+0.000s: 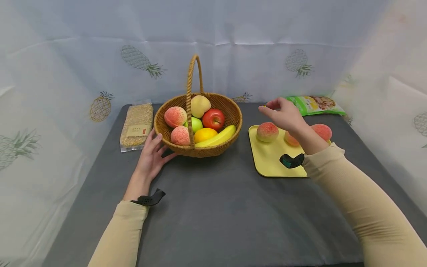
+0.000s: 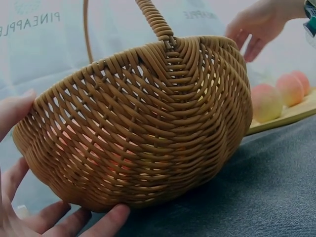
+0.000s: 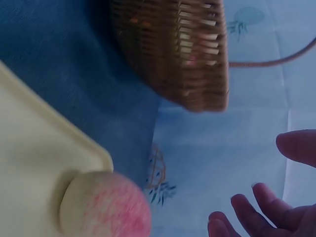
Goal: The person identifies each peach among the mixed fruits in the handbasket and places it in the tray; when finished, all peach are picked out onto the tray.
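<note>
A brown wicker basket [image 1: 213, 151] with a tall handle stands on the table and holds two pink peaches [image 1: 175, 116], a pale yellow fruit [image 1: 200, 106], a green fruit [image 1: 194, 124], a red apple [image 1: 213, 119], an orange-yellow fruit [image 1: 205, 135] and a banana [image 1: 218, 138]. My left hand [image 1: 151, 157] grips the basket's left side, thumb at the rim and fingers under the lower wall. Over the far part of a yellow tray [image 1: 270, 163] hovers my right hand [image 1: 287, 113]; the right wrist view shows its fingers apart with nothing between them. A peach [image 3: 106, 205] lies below it.
Two more peaches [image 1: 321, 131] lie on the tray, partly hidden by my right wrist. A clear bag of grains [image 1: 136, 126] lies left of the basket. A green snack packet [image 1: 315, 105] lies behind the tray. Pineapple-print curtain [image 1: 213, 55] closes off the back and sides.
</note>
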`<state>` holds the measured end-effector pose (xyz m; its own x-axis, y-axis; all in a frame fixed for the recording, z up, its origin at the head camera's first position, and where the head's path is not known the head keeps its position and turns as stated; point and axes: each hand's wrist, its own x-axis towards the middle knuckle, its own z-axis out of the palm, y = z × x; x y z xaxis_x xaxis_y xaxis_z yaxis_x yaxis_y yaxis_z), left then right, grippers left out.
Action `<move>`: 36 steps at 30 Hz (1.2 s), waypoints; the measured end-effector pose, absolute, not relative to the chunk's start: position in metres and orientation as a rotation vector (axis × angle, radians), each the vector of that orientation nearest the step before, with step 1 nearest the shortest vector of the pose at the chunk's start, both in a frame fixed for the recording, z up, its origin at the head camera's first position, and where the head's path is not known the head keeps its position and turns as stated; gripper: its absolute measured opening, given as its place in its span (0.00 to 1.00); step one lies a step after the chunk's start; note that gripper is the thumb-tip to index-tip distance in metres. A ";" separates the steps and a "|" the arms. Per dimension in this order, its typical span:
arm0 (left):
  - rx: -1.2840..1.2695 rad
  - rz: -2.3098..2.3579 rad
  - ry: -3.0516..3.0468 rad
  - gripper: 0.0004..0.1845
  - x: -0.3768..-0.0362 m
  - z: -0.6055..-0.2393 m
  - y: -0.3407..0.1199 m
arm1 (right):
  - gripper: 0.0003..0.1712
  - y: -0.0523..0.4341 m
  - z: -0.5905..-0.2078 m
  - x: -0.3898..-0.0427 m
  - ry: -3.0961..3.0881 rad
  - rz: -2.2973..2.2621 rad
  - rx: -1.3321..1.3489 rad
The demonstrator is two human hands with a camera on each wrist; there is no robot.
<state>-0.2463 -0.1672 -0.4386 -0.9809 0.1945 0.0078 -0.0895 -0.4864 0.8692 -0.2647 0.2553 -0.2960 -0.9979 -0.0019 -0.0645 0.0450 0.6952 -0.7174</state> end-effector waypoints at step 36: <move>0.127 2.536 1.545 0.38 -0.241 -0.445 -0.170 | 0.35 0.142 -0.285 -0.333 2.670 -1.086 -0.259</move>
